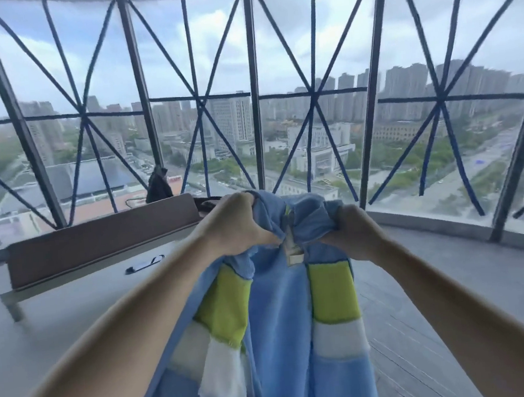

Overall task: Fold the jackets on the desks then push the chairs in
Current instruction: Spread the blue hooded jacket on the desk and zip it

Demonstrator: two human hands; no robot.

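Observation:
A light blue jacket (280, 331) with lime green and white blocks hangs in front of me, held up by its collar end. My left hand (237, 226) grips the bunched fabric at the top left. My right hand (350, 234) grips the fabric at the top right, beside a pale label at the neck. The jacket's lower part runs out of the bottom of the view. A grey desk (57, 314) lies to the left, below my left arm. No chair is in sight.
A brown divider panel (98, 239) stands along the desk's far side. A small dark and white item (145, 264) lies on the desk. A dark bag (158, 186) sits behind the panel. Curved floor-to-ceiling windows (308, 97) ring the room; wood floor (453, 276) lies right.

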